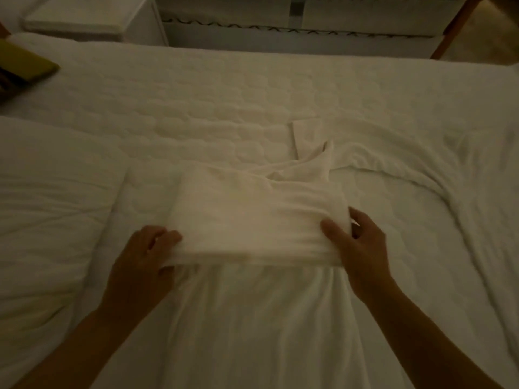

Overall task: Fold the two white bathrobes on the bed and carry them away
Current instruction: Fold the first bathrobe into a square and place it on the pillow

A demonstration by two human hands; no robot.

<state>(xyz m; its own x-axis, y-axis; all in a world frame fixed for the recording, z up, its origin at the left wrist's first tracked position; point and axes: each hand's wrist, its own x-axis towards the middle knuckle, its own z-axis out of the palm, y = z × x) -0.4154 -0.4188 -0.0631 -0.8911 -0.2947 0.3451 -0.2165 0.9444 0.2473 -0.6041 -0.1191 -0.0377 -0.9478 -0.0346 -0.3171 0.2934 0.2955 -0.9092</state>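
Observation:
A white bathrobe (252, 220) lies lengthwise on the bed (224, 94), its upper part doubled over into a flat rectangle and its lower part running toward me. My left hand (146, 256) grips the left end of the fold. My right hand (356, 248) grips the right end, thumb on top. More white cloth (421, 169), perhaps a second bathrobe, lies loose and rumpled to the right, stretching toward the bed's right edge. The room is dim, so fabric edges are hard to tell apart.
A white pillow or duvet (50, 206) lies at the left. A yellow-green cushion (22, 71) sits at the far left corner. Beyond the bed stand a white nightstand (92, 21), mattress bases (295, 32) and a wooden post (455, 26).

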